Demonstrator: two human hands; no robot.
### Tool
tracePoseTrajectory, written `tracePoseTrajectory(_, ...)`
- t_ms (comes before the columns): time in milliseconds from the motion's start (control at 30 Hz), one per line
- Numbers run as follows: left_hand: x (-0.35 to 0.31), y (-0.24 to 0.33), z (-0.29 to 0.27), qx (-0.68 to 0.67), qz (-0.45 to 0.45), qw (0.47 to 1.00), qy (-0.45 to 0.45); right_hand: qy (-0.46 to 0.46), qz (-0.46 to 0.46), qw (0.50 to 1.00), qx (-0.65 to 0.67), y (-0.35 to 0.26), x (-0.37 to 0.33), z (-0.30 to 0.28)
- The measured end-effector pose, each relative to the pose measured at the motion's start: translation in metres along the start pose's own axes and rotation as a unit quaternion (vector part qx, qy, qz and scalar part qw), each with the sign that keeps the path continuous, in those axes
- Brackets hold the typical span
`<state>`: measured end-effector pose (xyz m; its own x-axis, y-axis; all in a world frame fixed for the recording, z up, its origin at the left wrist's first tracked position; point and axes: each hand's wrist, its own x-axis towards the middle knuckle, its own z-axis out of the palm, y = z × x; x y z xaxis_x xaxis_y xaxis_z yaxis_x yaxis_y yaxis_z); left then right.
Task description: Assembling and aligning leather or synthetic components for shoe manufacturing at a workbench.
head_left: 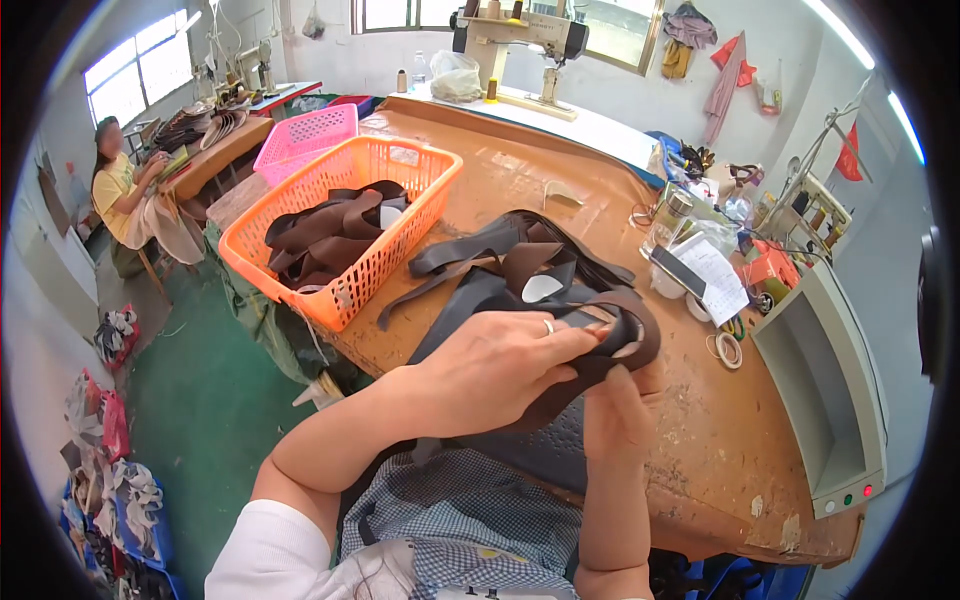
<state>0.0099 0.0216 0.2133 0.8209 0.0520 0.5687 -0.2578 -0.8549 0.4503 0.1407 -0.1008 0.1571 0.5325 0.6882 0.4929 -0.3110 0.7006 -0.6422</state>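
A dark brown, leather-like piece point(645, 325) is bent into a loop over the near part of the worktable, its darker inner side partly showing. My left hand point(485, 370), with a ring on one finger, reaches across from the left and pinches the piece inside the loop. From below, my right hand point(622, 410) grips its near edge between thumb and fingers. Right behind my hands lies a heap of black and brown strips point(525, 250). A white oval piece point(542, 289) rests among them. My wrists partly cover a dark pad point(540, 450) at the table's near edge.
An orange basket point(405, 265) of brown pieces stands left, a pink basket point(300, 140) behind it. At right are a phone point(679, 270), papers point(718, 290), tape rolls point(729, 350) and a grey box-like frame point(825, 400). A sewing machine point(525, 40) stands behind; another person point(125, 195) sits far left.
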Motion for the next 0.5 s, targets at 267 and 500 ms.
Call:
tracePoseTrajectory(267,-0.060,-0.050,0.082,-0.238,-0.310,0.919,-0.056,0.162,0.197,0.966,-0.044,0.067,-0.083,-0.061)
tracePoseTrajectory(500,-0.055,-0.069,0.100,-0.325,-0.427,0.838,-0.102,0.102,0.221,0.967,-0.078,0.052,-0.084,-0.068)
